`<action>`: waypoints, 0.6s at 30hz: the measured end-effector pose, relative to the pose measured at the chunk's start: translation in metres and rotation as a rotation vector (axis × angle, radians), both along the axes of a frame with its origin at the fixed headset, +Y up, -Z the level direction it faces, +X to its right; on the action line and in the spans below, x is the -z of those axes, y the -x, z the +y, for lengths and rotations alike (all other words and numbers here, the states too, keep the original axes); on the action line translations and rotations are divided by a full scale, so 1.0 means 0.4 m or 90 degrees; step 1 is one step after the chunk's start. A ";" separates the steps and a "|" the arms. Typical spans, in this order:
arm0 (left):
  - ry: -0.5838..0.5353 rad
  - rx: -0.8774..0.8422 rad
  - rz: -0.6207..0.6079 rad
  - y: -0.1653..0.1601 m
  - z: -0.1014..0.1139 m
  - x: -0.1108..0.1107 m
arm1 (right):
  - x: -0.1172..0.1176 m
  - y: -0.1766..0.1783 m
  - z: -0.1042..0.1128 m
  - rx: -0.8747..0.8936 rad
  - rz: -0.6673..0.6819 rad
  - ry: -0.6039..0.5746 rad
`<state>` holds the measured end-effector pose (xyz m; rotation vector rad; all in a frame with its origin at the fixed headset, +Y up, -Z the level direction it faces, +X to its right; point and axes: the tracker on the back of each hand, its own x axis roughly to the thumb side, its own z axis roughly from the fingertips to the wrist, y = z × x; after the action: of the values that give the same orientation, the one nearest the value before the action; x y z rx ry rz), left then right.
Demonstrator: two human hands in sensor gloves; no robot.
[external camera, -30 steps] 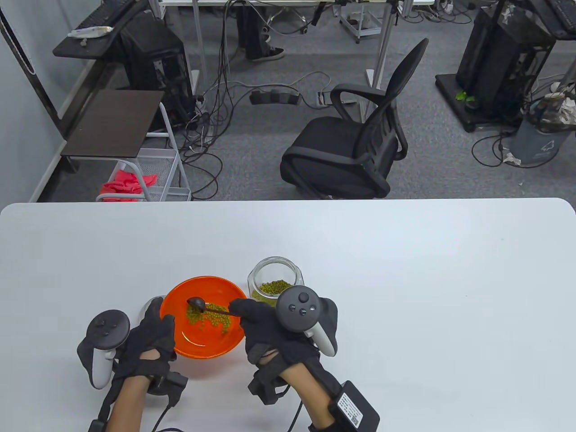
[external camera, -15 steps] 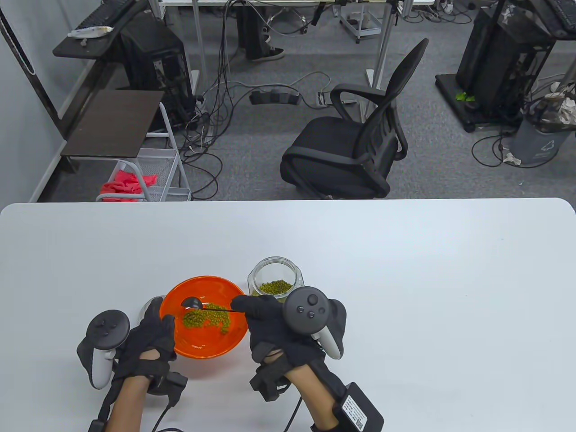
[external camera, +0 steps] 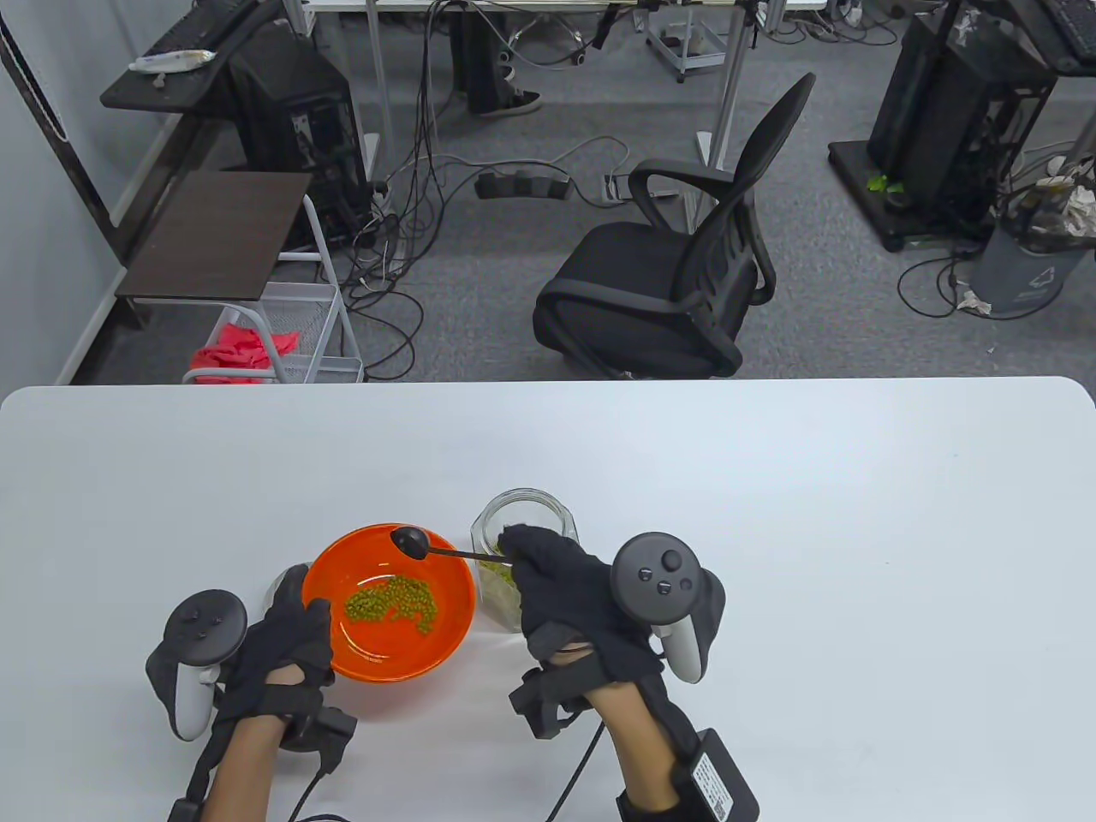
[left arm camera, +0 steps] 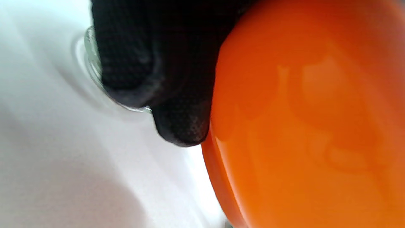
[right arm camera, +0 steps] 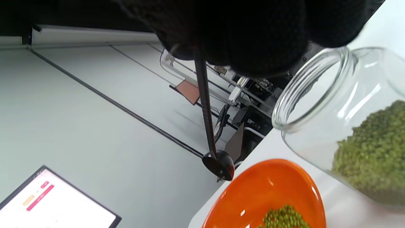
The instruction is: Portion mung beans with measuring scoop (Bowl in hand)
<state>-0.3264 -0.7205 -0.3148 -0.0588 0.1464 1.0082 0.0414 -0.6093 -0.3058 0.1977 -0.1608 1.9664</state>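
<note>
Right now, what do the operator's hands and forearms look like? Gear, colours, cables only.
Both the left hand and right hand wear black fabric gloves. Each has a dark grey, round-topped, buttoned tracker with a pale grey grip. Forearms are bare, with black strapped modules at the wrists, thin black cables and a white-labelled black box on the right forearm.

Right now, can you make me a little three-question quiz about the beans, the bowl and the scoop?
1. True or false: the scoop is down inside the glass jar.
2. Which hand holds the orange bowl? A) right hand B) left hand C) neither
3. Fill in: the mung beans in the bowl lie in a small ____ near its middle.

Key
1. False. The scoop's head is over the bowl's far rim, outside the jar.
2. B. The left hand grips the bowl's near-left edge; the right hand pinches the scoop's handle.
3. Pile.
</note>
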 end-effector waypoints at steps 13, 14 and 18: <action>-0.004 0.004 -0.003 -0.002 0.002 -0.001 | -0.025 -0.128 0.043 -0.007 -0.134 -0.022; -0.004 0.005 -0.004 -0.002 0.002 -0.001 | -0.027 -0.131 0.047 -0.028 -0.147 -0.022; -0.005 0.006 -0.005 -0.002 0.002 -0.001 | -0.025 -0.118 0.048 -0.104 -0.180 -0.016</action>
<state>-0.3254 -0.7197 -0.3146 -0.0543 0.1356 0.9989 0.0887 -0.5900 -0.2959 -0.0533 -0.3633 2.1495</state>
